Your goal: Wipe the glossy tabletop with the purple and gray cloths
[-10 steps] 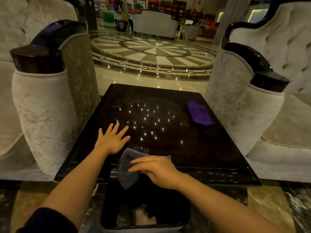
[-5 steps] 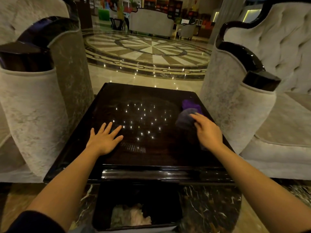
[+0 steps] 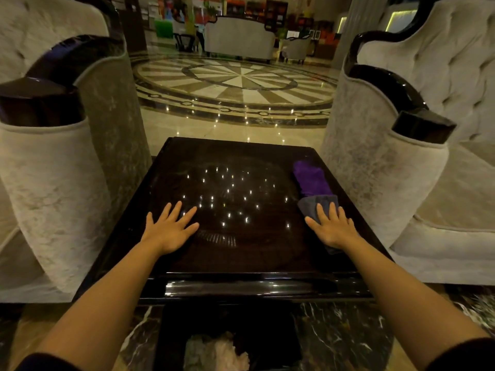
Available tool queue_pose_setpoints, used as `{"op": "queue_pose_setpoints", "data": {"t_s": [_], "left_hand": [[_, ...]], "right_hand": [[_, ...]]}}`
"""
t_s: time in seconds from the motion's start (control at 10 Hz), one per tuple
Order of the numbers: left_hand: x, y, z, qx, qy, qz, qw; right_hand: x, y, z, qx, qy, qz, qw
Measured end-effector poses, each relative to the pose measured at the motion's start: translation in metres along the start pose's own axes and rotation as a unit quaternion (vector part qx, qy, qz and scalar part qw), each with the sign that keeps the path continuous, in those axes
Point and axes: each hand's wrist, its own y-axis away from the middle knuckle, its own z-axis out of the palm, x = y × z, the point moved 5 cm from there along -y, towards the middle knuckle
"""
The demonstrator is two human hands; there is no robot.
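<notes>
The glossy dark tabletop (image 3: pixel 241 253) reflects many small ceiling lights. My left hand (image 3: pixel 168 231) lies flat on its left half, fingers spread, holding nothing. My right hand (image 3: pixel 332 228) presses flat on the gray cloth (image 3: pixel 310 204) near the table's right edge; most of the cloth is hidden under my palm. The purple cloth (image 3: pixel 310 179) lies bunched just beyond the gray one, touching its far edge, with no hand on it.
A pale velvet armchair (image 3: pixel 53 188) stands close on the left and another armchair (image 3: pixel 375 170) close on the right, both with dark glossy arm caps. A dark bin (image 3: pixel 171 330) with crumpled rubbish sits on the floor below the table's near edge. Marble floor stretches beyond.
My right hand has swept the gray cloth from the near edge across to the right side, then drawn it back a little below the purple cloth. My left hand stayed flat.
</notes>
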Motion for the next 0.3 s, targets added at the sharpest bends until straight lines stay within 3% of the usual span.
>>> {"op": "queue_pose_setpoints", "data": {"t_s": [0.2, 0.3], "left_hand": [[0.002, 0.004, -0.013, -0.079, 0.06, -0.014, 0.995], [0.007, 0.012, -0.047, -0.035, 0.059, -0.011, 0.998]], "right_hand": [[-0.019, 0.018, -0.017, 0.026, -0.03, -0.018, 0.999], [-0.045, 0.034, -0.042, 0.045, -0.041, -0.056, 0.997]]}}
